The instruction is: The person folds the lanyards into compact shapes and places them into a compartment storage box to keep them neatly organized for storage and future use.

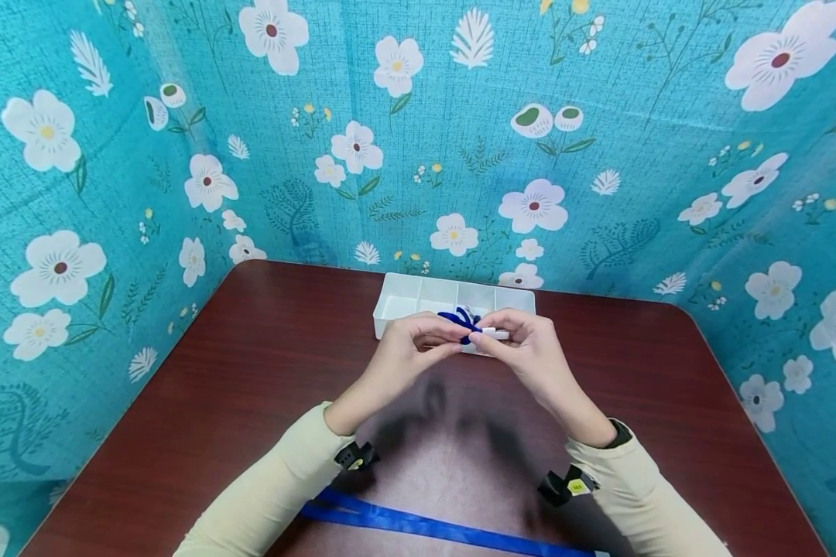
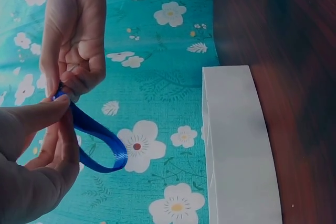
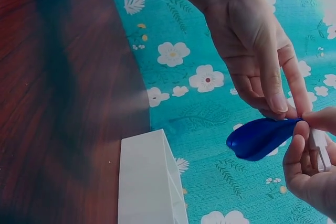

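Note:
In front of me both hands meet over a loop of blue ribbon (image 3: 257, 139), which hangs down from the fingertips. My left hand (image 1: 418, 340) pinches the ribbon between thumb and fingers. My right hand (image 1: 525, 340) pinches the ribbon's gathered end from the other side, with a small white plastic piece (image 3: 318, 148) held under its fingers. In the left wrist view, the ribbon loop (image 2: 107, 140) curves out from the left fingertips. The fingers hide the spot where ribbon and white piece meet.
A white tray (image 1: 383, 309) with compartments stands at the table's back, just beyond the hands. A long blue ribbon (image 1: 425, 526) lies across the brown table (image 1: 251, 371) near its front. Flowered teal cloth (image 1: 418, 155) hangs behind and at both sides.

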Available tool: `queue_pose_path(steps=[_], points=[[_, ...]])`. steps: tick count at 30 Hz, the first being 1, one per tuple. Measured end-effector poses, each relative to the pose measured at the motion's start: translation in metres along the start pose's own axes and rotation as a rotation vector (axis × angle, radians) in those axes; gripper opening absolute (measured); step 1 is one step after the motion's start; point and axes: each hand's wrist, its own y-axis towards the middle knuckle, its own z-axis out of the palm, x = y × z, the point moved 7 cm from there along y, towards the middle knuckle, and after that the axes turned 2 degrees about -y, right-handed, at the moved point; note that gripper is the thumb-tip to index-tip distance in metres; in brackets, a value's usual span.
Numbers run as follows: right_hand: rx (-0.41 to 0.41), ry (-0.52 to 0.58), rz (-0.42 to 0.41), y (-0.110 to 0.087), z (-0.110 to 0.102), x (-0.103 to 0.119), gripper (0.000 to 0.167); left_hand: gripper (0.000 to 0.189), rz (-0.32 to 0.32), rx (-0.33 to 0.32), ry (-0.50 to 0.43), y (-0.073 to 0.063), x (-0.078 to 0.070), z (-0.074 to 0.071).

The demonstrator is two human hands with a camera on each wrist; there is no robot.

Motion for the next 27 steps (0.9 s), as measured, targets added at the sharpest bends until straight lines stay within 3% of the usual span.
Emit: queue_pose_path(steps=[8,13,20,27], points=[[0.004,0.016,0.005,-0.001,-0.004,0.001,0.014,0.036,0.158,-0.089,0.239,0.0,-0.008,-0.011],[0.015,0.037,0.015,-0.002,-0.005,0.003,0.017,0.052,0.174,-0.067,0.336,0.0,-0.007,-0.017],[0.023,0.075,0.041,-0.003,-0.008,0.005,0.016,0.052,0.153,0.023,0.333,0.001,0.005,-0.021],[0.038,0.143,0.048,-0.006,-0.012,0.009,0.012,0.041,0.095,0.034,0.263,0.003,0.012,-0.026]])
